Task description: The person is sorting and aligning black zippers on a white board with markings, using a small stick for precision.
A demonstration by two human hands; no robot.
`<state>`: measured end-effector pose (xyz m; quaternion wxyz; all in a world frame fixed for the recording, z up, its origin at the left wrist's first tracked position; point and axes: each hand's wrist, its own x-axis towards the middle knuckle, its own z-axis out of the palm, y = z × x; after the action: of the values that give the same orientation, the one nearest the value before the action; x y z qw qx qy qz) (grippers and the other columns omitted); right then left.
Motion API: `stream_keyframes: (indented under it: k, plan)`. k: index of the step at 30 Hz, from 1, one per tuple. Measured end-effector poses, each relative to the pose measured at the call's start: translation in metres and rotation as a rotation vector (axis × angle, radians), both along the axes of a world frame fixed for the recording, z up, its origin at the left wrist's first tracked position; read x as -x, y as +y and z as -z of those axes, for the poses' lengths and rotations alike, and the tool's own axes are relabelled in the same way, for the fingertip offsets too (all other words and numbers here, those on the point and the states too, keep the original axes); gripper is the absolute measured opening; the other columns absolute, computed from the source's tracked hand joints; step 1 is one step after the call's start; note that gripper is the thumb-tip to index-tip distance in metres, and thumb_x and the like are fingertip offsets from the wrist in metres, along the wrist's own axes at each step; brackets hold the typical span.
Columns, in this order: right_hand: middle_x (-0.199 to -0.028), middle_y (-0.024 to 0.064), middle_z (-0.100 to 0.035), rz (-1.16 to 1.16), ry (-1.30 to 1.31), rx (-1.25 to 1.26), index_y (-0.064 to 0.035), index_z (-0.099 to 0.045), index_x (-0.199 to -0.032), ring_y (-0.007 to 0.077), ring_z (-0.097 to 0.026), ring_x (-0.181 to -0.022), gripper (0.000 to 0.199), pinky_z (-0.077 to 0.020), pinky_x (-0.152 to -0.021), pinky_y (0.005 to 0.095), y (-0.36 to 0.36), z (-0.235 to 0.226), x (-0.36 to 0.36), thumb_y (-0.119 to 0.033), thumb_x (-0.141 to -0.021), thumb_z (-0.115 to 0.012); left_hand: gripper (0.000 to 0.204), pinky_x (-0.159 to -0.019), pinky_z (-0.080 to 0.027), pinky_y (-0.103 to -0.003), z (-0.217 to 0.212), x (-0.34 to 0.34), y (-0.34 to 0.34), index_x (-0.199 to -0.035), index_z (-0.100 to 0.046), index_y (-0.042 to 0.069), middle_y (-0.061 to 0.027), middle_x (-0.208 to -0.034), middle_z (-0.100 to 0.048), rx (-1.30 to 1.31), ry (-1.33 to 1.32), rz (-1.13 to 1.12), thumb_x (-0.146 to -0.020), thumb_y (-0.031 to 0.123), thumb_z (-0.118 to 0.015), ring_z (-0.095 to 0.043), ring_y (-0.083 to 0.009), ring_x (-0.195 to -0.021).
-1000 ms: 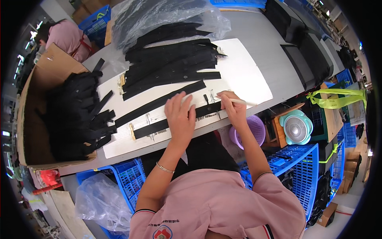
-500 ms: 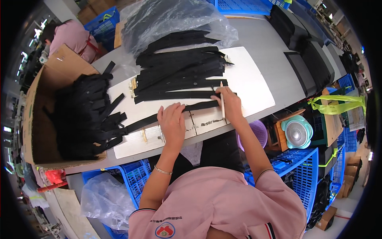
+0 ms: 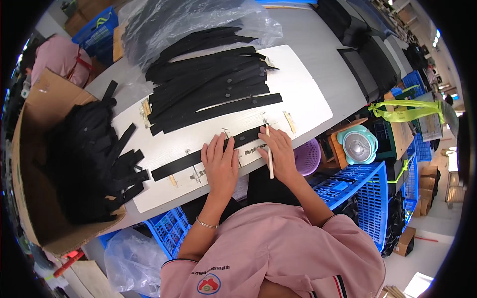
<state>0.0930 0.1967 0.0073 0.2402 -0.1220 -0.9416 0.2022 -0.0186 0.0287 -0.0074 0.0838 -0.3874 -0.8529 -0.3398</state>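
The person's left hand point(image 3: 220, 164) lies flat, palm down and fingers spread, pressing a long black strap point(image 3: 208, 153) against the white board point(image 3: 303, 99) on the grey table point(image 3: 318, 39); this hand clasps nothing and only pins the strap. The right hand point(image 3: 279, 154) is closed around a thin pale stick point(image 3: 269, 151), held upright across the strap near its right end, just beside small metal fittings fixed to the board. The strap runs diagonally along the near edge of the board, apart from the stack of finished-looking black straps point(image 3: 208, 84) lying further back. To the left, a cardboard box point(image 3: 30, 149) holds a loose heap of more straps point(image 3: 84, 159); a clear plastic bag point(image 3: 198, 20) with black material lies at the far side. Judged from this layout, the step in hand is the positioning or marking of 1 strap against the board's fittings. The next move probably calls for steady downward pressure from the left hand so that the strap does not slide, and careful placing of the stick tip at the fitting.
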Motion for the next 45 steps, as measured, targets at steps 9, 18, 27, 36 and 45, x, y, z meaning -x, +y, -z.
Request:
stream_keyframes:
  k: [9,18,27,36,45]
  plan:
    - [-0.14,0.0113,-0.065,0.106,-0.012,0.003,-0.007,-0.063,-0.128,0.0291,-0.056,-0.136,0.04,-0.035,-0.118,0.0483,-0.013,0.009,-0.004,-0.008,-0.09,-0.074,0.043,-0.112,-0.036,-0.048,-0.009,0.003,0.02,-0.127,-0.066,0.006,-0.0118,-0.126,-0.066,-0.106,-0.22,0.148,-0.086,0.009,-0.075,-0.056,-0.0319,-0.125]
    - [-0.143,0.0117,-0.062,0.078,-0.028,-0.119,-0.0059,-0.061,-0.13,0.0281,-0.055,-0.137,0.047,-0.0352,-0.116,0.0484,0.0,0.019,-0.011,-0.011,-0.086,-0.077,0.035,-0.085,-0.053,-0.038,-0.023,0.02,0.059,-0.112,-0.068,0.006,-0.0103,-0.107,-0.07,-0.055,-0.328,0.179,-0.079,-0.002,-0.072,-0.065,-0.0315,-0.099]
    - [-0.142,0.0141,-0.063,0.001,0.095,-0.069,-0.0051,-0.062,-0.128,0.0319,-0.057,-0.136,0.046,-0.0376,-0.115,0.0466,0.025,0.034,-0.014,-0.013,-0.085,-0.078,0.055,-0.076,-0.055,-0.03,-0.048,0.03,0.069,-0.132,-0.063,-0.001,-0.0123,-0.113,-0.072,-0.069,-0.924,0.204,-0.083,0.016,-0.083,-0.067,-0.0153,-0.087]
    - [-0.139,0.0167,-0.064,-0.016,0.153,-0.1,-0.0017,-0.063,-0.127,0.0313,-0.056,-0.137,0.042,-0.0382,-0.115,0.0461,0.027,0.039,-0.017,-0.016,-0.089,-0.075,0.047,-0.066,-0.05,-0.023,-0.037,0.008,0.065,-0.132,-0.062,-0.002,-0.0047,-0.096,-0.073,-0.239,-1.334,0.183,-0.092,0.015,-0.078,-0.063,-0.0071,-0.08]
    - [-0.14,0.0164,-0.065,0.076,0.065,-0.115,-0.0014,-0.062,-0.132,0.031,-0.055,-0.139,0.045,-0.0407,-0.109,0.0447,0.027,0.029,-0.02,-0.014,-0.09,-0.074,0.042,-0.059,-0.047,-0.026,-0.076,0.053,-0.008,-0.127,-0.066,0.001,-0.004,-0.085,-0.073,0.185,-1.108,0.055,-0.088,0.013,-0.079,-0.063,-0.0088,-0.069]
